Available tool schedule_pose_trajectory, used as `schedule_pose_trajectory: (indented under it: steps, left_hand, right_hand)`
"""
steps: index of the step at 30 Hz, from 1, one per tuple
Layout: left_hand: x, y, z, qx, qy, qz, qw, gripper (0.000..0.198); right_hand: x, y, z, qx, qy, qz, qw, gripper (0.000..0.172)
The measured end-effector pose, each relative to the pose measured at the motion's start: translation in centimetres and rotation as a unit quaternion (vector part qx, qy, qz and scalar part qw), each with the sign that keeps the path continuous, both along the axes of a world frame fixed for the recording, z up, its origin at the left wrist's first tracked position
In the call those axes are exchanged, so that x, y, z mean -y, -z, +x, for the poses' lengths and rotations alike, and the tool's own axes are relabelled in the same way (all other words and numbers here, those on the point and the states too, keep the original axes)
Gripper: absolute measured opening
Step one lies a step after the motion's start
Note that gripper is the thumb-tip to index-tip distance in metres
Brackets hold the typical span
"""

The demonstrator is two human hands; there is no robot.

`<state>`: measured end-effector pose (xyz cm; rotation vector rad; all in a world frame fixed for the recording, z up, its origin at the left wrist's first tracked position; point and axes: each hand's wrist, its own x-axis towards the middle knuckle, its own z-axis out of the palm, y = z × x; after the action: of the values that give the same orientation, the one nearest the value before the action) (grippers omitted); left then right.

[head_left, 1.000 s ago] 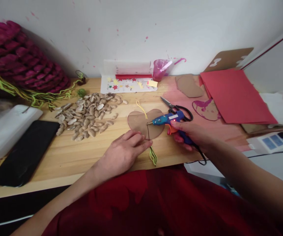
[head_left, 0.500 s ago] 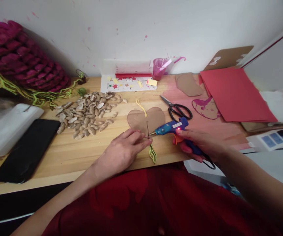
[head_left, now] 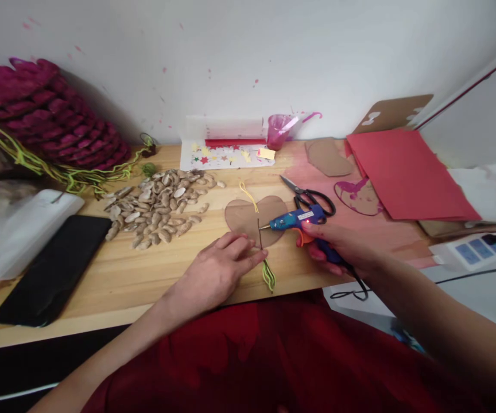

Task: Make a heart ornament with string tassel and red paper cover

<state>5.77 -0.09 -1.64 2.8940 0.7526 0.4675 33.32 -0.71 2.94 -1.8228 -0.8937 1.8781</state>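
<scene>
My right hand is wrapped round a blue glue gun with an orange trigger and a lit red light. Its metal nozzle touches or nearly touches a dark cord on a brown cardboard heart. At the heart's lower edge, the bent fingers and thumb of my left hand hold the cord down. A green yarn tassel lies below the fingertips. From the heart's top reaches a yellow yarn loop. Black-handled scissors lie behind the glue gun, partly covered by it.
Peanut shells are heaped on the left, near a black phone and a magenta woven piece. A pink cup stands at the wall. Red sheets, cardboard cutouts and a power strip are on the right.
The glue gun's nozzle has moved up along the cord, away from my left fingertips. My left hand keeps its place on the cord. The whole view has shifted slightly.
</scene>
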Motion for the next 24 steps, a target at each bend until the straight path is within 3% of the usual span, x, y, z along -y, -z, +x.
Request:
schedule_pose_trajectory:
  steps: [11,15,18,21,24]
  left_hand:
    - [0.1,0.1,0.1,0.011,-0.007,-0.033,0.999,0.044]
    - [0.2,0.0,0.3,0.027,-0.016,-0.038,0.999,0.052]
    - [0.3,0.2,0.1,0.047,-0.025,-0.050,0.997,0.059]
    - [0.5,0.5,-0.2,0.072,-0.031,-0.058,0.995,0.056]
    - [0.5,0.6,-0.8,0.112,-0.037,-0.051,0.992,0.049]
  right_hand:
    - [-1.5,0.2,-0.3,0.001,0.011,0.057,0.998,0.037]
    - [-1.0,0.5,0.1,0.005,0.019,0.092,0.996,0.038]
    - [-0.3,0.9,0.8,0.002,-0.011,0.119,0.993,0.045]
    - [0.7,0.8,1.3,-0.010,-0.035,0.155,0.987,0.051]
    - [1.8,0.5,1.6,-0.017,-0.014,0.196,0.980,0.053]
